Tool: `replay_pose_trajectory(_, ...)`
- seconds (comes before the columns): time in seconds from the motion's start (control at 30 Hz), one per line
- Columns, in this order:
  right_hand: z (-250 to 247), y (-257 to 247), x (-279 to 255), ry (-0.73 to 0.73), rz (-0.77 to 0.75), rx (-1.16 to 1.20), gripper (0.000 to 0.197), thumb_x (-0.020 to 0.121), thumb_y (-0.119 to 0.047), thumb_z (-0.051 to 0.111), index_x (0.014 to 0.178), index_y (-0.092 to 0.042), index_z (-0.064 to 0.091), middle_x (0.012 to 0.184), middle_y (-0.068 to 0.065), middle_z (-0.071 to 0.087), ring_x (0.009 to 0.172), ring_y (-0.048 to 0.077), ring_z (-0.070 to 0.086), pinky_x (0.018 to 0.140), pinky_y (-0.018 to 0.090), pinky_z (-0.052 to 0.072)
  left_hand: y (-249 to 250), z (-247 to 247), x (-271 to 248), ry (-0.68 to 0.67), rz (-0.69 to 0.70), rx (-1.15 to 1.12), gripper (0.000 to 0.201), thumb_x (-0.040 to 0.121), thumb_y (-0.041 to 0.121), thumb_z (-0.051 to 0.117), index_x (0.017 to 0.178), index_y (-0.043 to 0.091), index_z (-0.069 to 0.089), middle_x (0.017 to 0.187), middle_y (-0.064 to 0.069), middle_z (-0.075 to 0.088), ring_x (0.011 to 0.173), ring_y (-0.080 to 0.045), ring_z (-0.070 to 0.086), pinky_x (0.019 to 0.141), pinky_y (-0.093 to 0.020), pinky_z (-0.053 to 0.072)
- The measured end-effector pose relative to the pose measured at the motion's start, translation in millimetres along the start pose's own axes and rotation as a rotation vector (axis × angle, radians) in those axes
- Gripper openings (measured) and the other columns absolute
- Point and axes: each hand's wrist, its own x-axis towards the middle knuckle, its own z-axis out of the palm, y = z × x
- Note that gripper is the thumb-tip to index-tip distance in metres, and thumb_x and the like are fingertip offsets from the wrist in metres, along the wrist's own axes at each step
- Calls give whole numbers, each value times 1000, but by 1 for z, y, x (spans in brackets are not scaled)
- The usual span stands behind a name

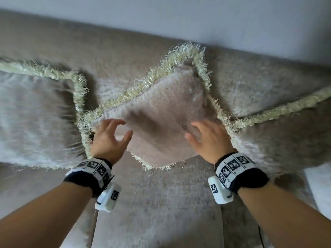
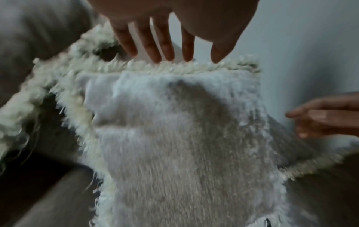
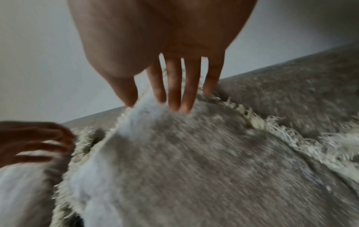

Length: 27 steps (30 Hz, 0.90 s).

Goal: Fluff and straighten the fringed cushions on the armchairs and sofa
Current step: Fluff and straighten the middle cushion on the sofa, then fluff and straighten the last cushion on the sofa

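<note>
A beige plush cushion point(image 1: 161, 108) edged with cream fringe stands tilted on one corner against the sofa back. My left hand point(image 1: 116, 133) hovers at its left corner with fingers spread; in the left wrist view its fingertips point(image 2: 167, 55) reach the fringe along the cushion point(image 2: 174, 138). My right hand point(image 1: 197, 133) lies with straight fingers on the cushion's right side, and its fingertips point(image 3: 174, 106) touch the plush cushion face point(image 3: 194, 161). Neither hand grips anything. The wrist views are blurred.
Two more fringed cushions flank it: one on the left point(image 1: 35, 113), one on the right point(image 1: 286, 133). The beige sofa backrest point(image 1: 125, 49) runs below a pale wall. The seat point(image 1: 161, 203) lies in front. A white object point(image 1: 320, 187) sits at the right edge.
</note>
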Motion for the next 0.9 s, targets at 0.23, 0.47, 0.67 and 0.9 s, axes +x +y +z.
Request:
replay_pose_trajectory(0.23,-48,-57,-17,-344,59,-18,48,93,-52,54,130,-21,59,116,2,67,106,23,63,88,42,54,45,-77,-24,-254,143,360,42,91,51,61,127,30,59,134,-4,55,110,-29,64,96,-49,52)
replay_pose_trajectory(0.47,-81,-109,-40,-339,0,-65,42,89,-46,58,122,-20,63,107,8,72,101,32,66,87,40,54,44,-153,-85,-288,105,502,42,94,44,62,131,26,60,135,-8,56,118,-31,59,97,-44,47)
replay_pose_trajectory(0.67,-88,-168,-47,-384,-106,-62,49,96,-49,56,135,-20,55,119,5,69,111,29,63,91,38,50,25,-213,-117,-367,71,568,38,97,41,59,132,24,60,133,-4,61,115,-25,60,97,-38,44)
replay_pose_trajectory(0.9,-71,-246,-24,-438,-165,-118,50,94,-54,52,133,-23,54,125,4,64,111,28,62,91,41,52,-28,-278,-99,-475,21,629,41,96,49,58,134,33,56,120,5,69,107,-20,64,98,-42,50)
